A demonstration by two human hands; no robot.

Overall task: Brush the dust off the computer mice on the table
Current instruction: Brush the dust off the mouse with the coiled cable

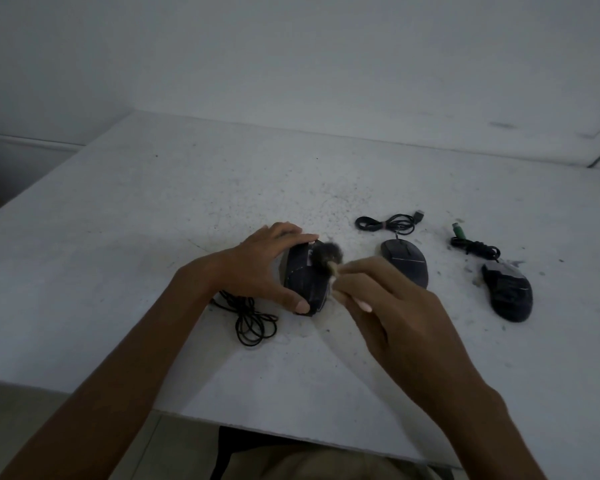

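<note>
A plain white wall fills the upper view, with a faint dark smudge low on its right; a pale ledge runs along the left; light floor tiles show at the bottom.

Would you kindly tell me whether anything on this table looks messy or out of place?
Dark specks and flecks litter the table, thickest around the right mouse. The cable of the left mouse, which the left hand grips while the right hand holds the brush, sprawls in loose loops; the other cables are bundled.
</note>
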